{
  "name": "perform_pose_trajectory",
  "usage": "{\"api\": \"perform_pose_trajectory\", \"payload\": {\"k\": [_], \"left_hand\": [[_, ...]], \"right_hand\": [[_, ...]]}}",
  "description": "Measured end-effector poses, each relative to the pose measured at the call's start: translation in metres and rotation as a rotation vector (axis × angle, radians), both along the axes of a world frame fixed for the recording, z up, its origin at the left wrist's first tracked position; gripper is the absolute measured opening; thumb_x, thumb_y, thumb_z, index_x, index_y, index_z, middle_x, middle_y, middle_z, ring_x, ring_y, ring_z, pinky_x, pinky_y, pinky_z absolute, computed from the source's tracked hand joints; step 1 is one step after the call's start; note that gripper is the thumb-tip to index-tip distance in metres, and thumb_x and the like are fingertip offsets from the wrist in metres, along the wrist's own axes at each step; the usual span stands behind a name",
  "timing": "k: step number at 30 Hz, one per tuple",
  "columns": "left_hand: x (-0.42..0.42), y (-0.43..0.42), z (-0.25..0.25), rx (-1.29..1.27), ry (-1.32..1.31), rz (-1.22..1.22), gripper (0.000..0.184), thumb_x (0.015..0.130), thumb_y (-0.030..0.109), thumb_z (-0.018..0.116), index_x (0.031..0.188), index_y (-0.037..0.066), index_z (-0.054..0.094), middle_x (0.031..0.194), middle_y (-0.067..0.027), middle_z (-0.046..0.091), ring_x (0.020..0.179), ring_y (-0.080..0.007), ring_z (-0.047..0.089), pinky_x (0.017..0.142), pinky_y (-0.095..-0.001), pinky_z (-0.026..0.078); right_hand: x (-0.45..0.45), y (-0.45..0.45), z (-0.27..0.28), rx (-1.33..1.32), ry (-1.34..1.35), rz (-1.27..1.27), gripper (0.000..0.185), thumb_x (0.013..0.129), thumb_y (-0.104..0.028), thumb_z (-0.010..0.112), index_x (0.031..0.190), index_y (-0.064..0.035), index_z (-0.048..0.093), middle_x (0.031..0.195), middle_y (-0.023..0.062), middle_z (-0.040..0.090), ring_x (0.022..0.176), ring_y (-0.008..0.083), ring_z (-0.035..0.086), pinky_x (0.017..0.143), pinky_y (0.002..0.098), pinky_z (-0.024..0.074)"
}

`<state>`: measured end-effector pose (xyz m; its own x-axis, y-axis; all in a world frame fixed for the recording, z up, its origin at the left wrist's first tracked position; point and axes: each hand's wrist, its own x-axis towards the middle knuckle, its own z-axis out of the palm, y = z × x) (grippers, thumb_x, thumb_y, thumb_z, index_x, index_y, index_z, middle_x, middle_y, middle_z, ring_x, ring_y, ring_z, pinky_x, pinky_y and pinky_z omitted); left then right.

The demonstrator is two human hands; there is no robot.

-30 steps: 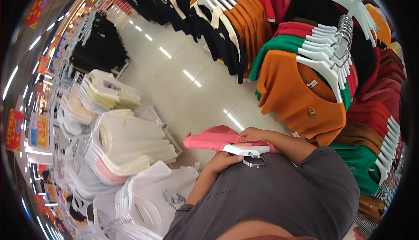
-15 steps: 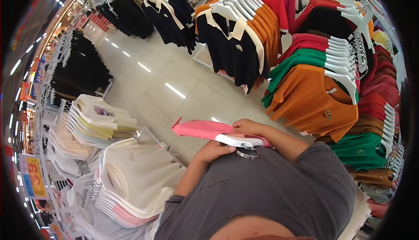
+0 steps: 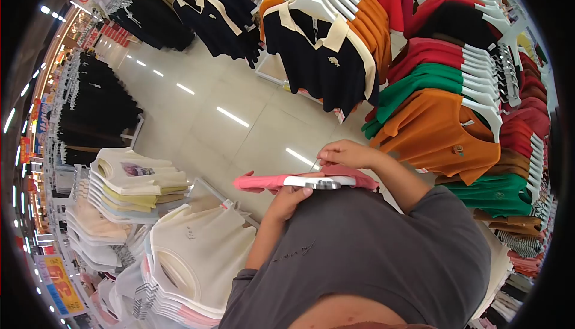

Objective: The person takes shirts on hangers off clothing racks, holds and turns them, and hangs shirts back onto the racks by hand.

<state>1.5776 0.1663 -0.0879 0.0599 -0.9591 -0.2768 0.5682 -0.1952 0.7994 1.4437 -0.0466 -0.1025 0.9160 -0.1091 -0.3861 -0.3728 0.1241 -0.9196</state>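
Note:
A pink garment point(image 3: 257, 182) hangs on a white hanger point(image 3: 293, 180) in front of my chest. My left hand point(image 3: 287, 203) grips the hanger from below, with the thumb near the silver hook point(image 3: 326, 186). Above the garment's far edge is my right hand point(image 3: 347, 153), its thumb and finger pinched together. A thin dark strand point(image 3: 315, 164) runs down from those fingertips toward the garment; what it is I cannot tell. The front of the garment is mostly hidden behind the hanger.
White and pale tops point(image 3: 197, 251) hang on a rack at my left. To the right hang orange point(image 3: 437, 125), green and red tops. Navy collared shirts point(image 3: 320, 59) stand ahead, black clothes point(image 3: 96, 101) at far left. A tiled floor point(image 3: 239, 101) runs between the racks.
My right hand has lifted off the garment and now pinches a thin strand above it. The hanger and garment have tilted to a flatter, edge-on view, with my left hand still on them.

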Motion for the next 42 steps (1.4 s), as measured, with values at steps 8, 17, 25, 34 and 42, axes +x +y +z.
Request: {"api": "perform_pose_trajectory", "payload": {"k": [8,17,25,34,42], "left_hand": [[0.051,-0.056,-0.005,0.024,0.12,0.124,0.048,0.093,0.033,0.061,0.124,-0.004,0.055,0.115,-0.0154,0.064,0.109,-0.0269,0.062,0.101,-0.0398,0.045],[0.076,-0.156,0.032,0.077,-0.184,-0.161,0.043,0.097,0.033,0.054,0.116,-0.006,0.061,0.111,-0.017,0.067,0.104,-0.0259,0.064,0.098,-0.038,0.047],[0.119,-0.253,0.078,-0.25,-0.429,0.17,0.04,0.098,0.032,0.052,0.114,-0.004,0.06,0.1,-0.0147,0.067,0.092,-0.0219,0.064,0.086,-0.0357,0.05],[0.116,-0.355,0.064,-0.167,-0.315,0.15,0.042,0.096,0.033,0.056,0.122,-0.001,0.054,0.108,-0.0082,0.064,0.091,-0.0159,0.061,0.081,-0.0309,0.05],[0.11,-0.375,0.065,-0.174,-0.293,0.15,0.022,0.094,0.027,0.062,0.097,0.005,0.057,0.089,-0.0039,0.065,0.079,-0.0112,0.059,0.069,-0.0256,0.045]], "right_hand": [[0.016,-0.042,0.08,-0.339,0.102,0.219,0.042,0.09,-0.037,0.062,0.119,-0.0061,0.061,0.103,0.009,0.066,0.094,0.0197,0.062,0.084,0.0345,0.0485],[0.0,-0.087,0.023,-0.622,-0.1,-0.299,0.031,0.079,-0.027,0.068,0.101,-0.0048,0.065,0.093,0.0158,0.066,0.086,0.0333,0.063,0.076,0.0396,0.0482],[-0.036,-0.113,0.022,-0.626,-0.015,-0.494,0.027,0.076,-0.025,0.069,0.094,-0.0055,0.068,0.088,0.0137,0.066,0.084,0.0318,0.063,0.074,0.0399,0.0484],[-0.074,-0.113,0.051,-0.764,-0.036,-0.525,0.02,0.076,-0.021,0.066,0.089,-0.0059,0.066,0.09,0.0111,0.064,0.091,0.0321,0.061,0.079,0.0407,0.0475],[-0.105,-0.112,0.085,-0.78,-0.127,-0.606,0.019,0.072,-0.015,0.068,0.088,-0.0046,0.066,0.086,0.0099,0.064,0.086,0.0309,0.062,0.076,0.0389,0.0479]]}}
